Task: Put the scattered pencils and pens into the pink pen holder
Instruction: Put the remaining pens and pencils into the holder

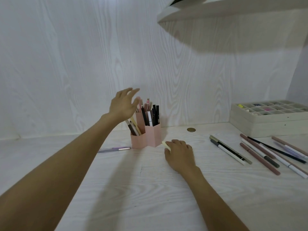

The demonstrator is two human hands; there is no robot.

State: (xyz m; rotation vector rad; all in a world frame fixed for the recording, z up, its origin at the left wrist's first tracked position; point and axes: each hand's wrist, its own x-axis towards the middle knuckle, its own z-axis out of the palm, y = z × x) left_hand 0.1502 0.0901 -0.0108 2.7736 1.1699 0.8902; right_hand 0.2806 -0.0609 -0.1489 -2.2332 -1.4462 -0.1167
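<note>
The pink pen holder [150, 136], made of hexagonal tubes, stands mid-desk near the back wall and holds several pens and pencils. My left hand [124, 104] hovers just above and left of its pens, fingers spread and holding nothing. My right hand [179, 155] rests low on the desk to the holder's right, closed over a pale yellow pen [166, 145] whose end pokes out past the fingers. A lilac pen [114, 149] lies flat left of the holder. Several scattered pens [260, 151], brown, white, black and lilac, lie on the desk at the right.
A white compartment tray [270, 117] with small items sits at the back right on the white wood-grain desk [133, 189]. A round cable hole [191, 129] is behind my right hand. White shelving [225, 12] hangs overhead at the upper right.
</note>
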